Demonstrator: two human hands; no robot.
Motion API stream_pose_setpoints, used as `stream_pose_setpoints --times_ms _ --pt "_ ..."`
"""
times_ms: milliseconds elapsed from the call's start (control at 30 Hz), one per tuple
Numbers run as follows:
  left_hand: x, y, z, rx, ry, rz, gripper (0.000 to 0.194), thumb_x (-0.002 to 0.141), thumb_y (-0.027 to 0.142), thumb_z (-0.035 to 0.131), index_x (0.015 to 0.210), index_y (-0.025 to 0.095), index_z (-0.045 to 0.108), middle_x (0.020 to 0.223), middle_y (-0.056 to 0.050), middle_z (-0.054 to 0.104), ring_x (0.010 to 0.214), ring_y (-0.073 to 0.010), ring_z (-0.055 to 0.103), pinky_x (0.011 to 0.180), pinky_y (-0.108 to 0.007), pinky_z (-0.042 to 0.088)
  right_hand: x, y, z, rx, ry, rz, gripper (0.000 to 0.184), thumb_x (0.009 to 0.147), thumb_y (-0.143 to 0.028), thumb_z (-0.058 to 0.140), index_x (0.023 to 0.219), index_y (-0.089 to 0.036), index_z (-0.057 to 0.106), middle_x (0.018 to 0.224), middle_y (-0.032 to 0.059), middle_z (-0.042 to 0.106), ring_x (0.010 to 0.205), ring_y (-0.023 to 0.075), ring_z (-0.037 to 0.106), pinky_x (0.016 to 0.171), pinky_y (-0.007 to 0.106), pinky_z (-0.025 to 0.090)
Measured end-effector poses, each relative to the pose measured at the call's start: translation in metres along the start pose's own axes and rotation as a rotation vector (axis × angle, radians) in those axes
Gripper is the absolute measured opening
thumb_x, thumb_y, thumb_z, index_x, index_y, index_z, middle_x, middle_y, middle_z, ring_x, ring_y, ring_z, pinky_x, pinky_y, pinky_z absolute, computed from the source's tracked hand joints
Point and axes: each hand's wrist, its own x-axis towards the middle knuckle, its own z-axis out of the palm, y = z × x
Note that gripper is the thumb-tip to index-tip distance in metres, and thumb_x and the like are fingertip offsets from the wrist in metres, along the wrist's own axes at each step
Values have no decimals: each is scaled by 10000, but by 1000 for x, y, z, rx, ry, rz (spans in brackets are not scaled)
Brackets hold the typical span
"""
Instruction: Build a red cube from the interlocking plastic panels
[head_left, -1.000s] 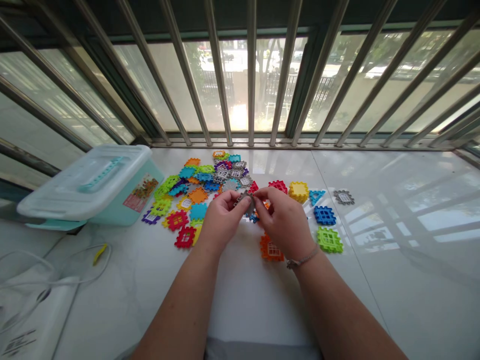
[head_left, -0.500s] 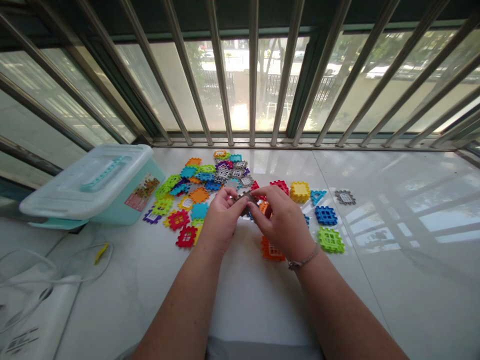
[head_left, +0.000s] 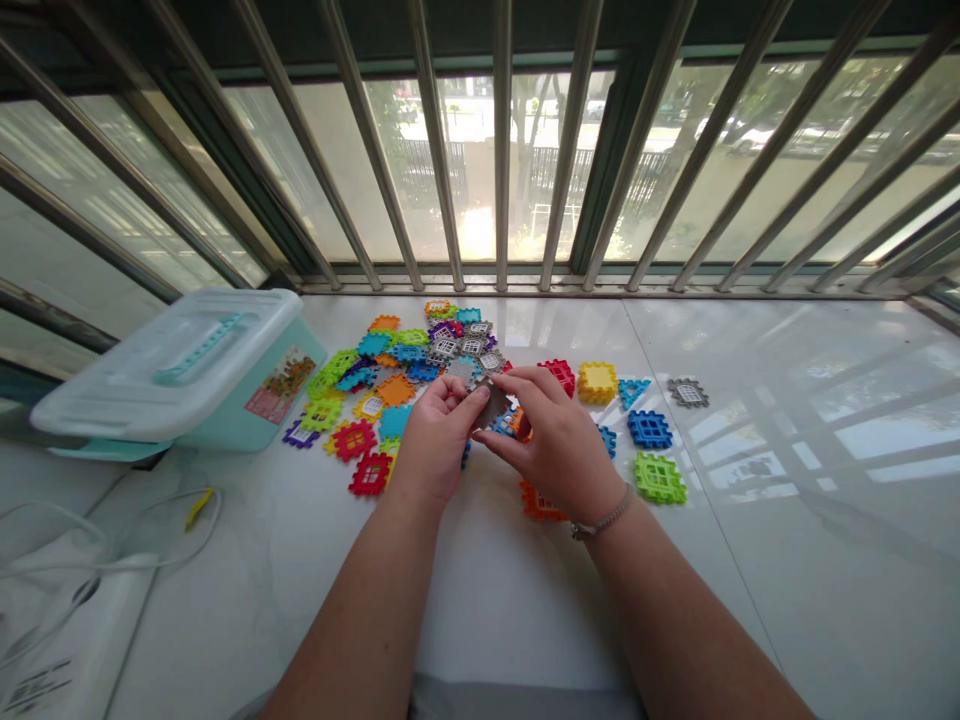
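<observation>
Both my left hand (head_left: 441, 440) and my right hand (head_left: 553, 442) pinch a grey interlocking plastic tile (head_left: 493, 405) between thumbs and fingers, above the marble surface. Beneath and around them lies a loose heap of multicoloured waffle-shaped tiles (head_left: 397, 370). A red tile (head_left: 370, 474) sits just left of my left wrist. An orange windowed tile (head_left: 540, 504) is partly hidden under my right hand. Further right are a yellow cube (head_left: 597, 383), a blue tile (head_left: 649, 429) and a green tile (head_left: 659, 478).
A turquoise storage box (head_left: 225, 385) with a white lid stands left of the tiles. A white cable (head_left: 112, 540) and a yellow clip (head_left: 198, 508) lie at lower left. Metal window bars (head_left: 502, 150) run along the far edge of the marble sill (head_left: 787, 560).
The grey tile has turned in my fingers and now shows more of its flat face. My right hand has shifted up and left, covering more of the orange tile.
</observation>
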Motion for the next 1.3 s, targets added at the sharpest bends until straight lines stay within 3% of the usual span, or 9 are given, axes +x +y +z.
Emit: stream_pose_setpoints --times_ms 500,800,1167,1300 --pt "-2 2 1 23 3 8 573 673 372 1030 915 220 534 743 52 686 667 -103 645 615 -196 470 1 -3 0 -12 10 20 520 1016 -296 791 1508 -212 646 1469 159 712 1355 327 723 1119 517 668" --pt "-1 1 2 32 10 -5 612 657 372 1035 1059 213 602 787 23 765 674 -130 701 645 -220 500 1 -4 0 5 14 49 510 1018 -290 765 1514 -243 655 1484 159 693 1370 321 714 1097 490 676" --pt "-1 -1 1 27 7 -12 593 665 363 1039 1058 200 626 787 12 783 681 -130 717 646 -215 502 0 -4 2 6 24 44 454 1016 -263 754 1461 -247 664 1473 146 703 1360 305 718 1057 460 684" --pt "-1 0 2 24 9 -18 596 655 361 1039 1053 203 625 783 17 777 680 -141 731 659 -230 522 0 -4 2 -4 23 54 446 1013 -274 753 1450 -248 669 1476 146 698 1307 302 742 979 437 702"
